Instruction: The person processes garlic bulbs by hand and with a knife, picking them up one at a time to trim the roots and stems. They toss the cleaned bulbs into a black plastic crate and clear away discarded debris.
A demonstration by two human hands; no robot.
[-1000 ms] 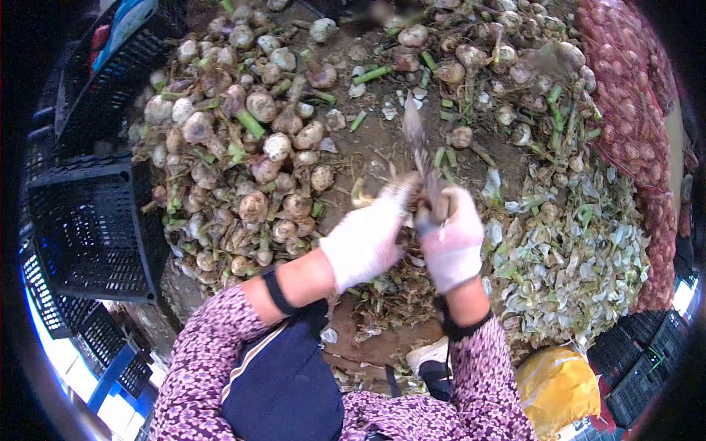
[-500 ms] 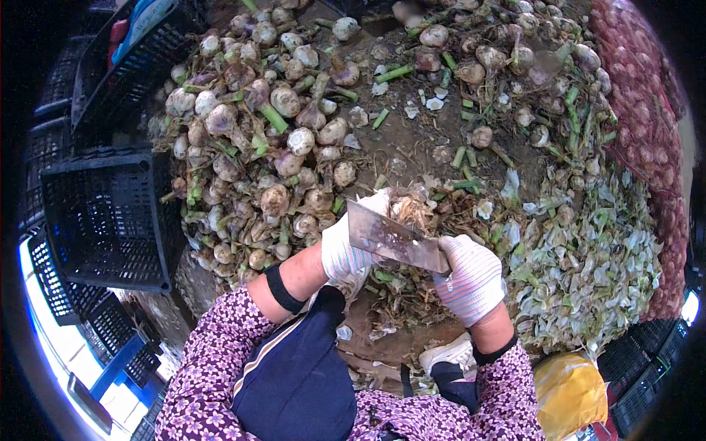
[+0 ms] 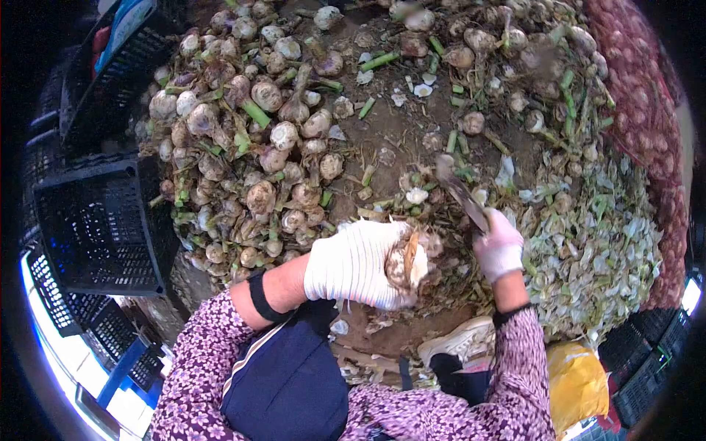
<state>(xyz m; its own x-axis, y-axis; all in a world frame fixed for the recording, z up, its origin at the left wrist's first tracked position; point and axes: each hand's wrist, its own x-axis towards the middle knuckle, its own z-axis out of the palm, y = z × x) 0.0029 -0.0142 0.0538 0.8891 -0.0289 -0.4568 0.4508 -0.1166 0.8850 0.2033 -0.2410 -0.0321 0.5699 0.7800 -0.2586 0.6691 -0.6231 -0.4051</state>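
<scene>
Wrapped in a white striped glove, my left hand (image 3: 357,263) grips a garlic bulb (image 3: 404,266); a pale cut face shows on its right side. My right hand (image 3: 500,246), gloved too, is closed round the handle end of a knife (image 3: 463,195). The blade points up and away, seen nearly edge-on, apart from the bulb. Below and beyond my hands lie dry skins and stalk scraps (image 3: 452,253). To the left spreads a heap of garlic bulbs (image 3: 265,198), some with green stalks.
Black plastic crates (image 3: 103,228) stand at the left. Pale peeled skins (image 3: 588,250) are piled at the right, beside red mesh sacks (image 3: 640,110) of garlic. A yellow bag (image 3: 577,386) sits at lower right, near a shoe (image 3: 456,339).
The knife has come away from the bulb, swinging right, and its blade now points forward. My left hand has turned, bringing the bulb's cut face into view.
</scene>
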